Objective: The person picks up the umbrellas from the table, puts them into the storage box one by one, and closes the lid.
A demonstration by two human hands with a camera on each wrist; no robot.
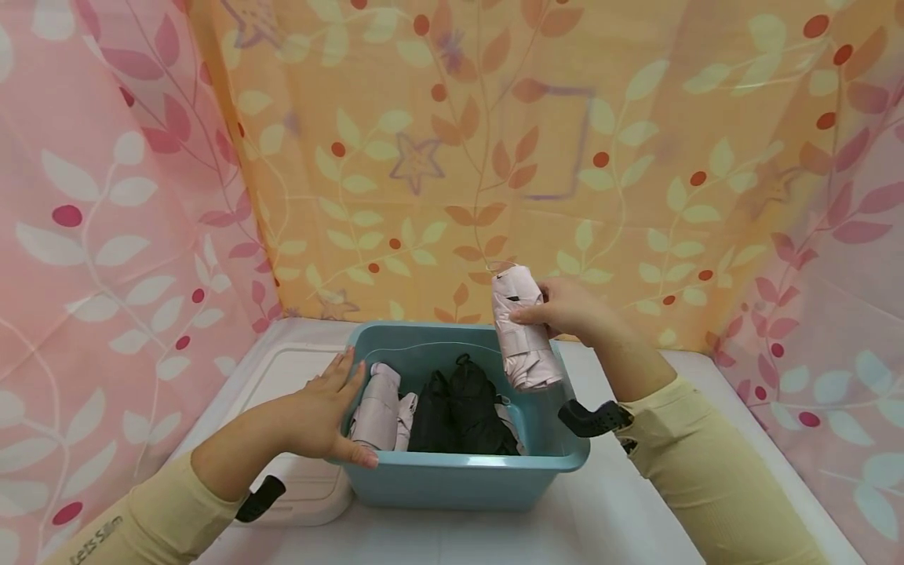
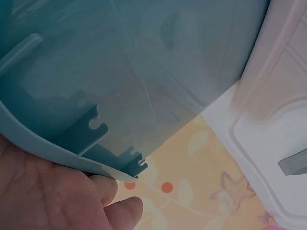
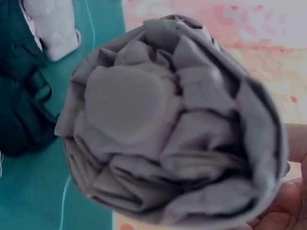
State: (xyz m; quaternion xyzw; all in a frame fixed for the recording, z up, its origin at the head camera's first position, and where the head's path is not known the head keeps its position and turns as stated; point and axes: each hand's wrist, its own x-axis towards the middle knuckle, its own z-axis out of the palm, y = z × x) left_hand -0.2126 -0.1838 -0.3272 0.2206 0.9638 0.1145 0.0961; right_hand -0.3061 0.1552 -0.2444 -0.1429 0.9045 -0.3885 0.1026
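Observation:
My right hand (image 1: 568, 308) grips a folded pale pink umbrella (image 1: 523, 333), held tilted over the right side of a blue plastic bin (image 1: 459, 482). In the right wrist view the round end cap (image 3: 127, 103) of the umbrella and its bunched fabric face the camera. Spread over the bin's left rim is my left hand (image 1: 318, 412), its thumb along the front edge. Inside the bin lie a pale folded umbrella (image 1: 379, 412) at the left and black folded umbrellas (image 1: 476, 400) in the middle. More pale fabric shows partly hidden beside them.
A white lid (image 1: 297, 502) lies flat on the white table (image 1: 607, 502), left of the bin and partly behind my left arm. Patterned cloth (image 1: 466, 157) hangs close behind the bin and along both sides.

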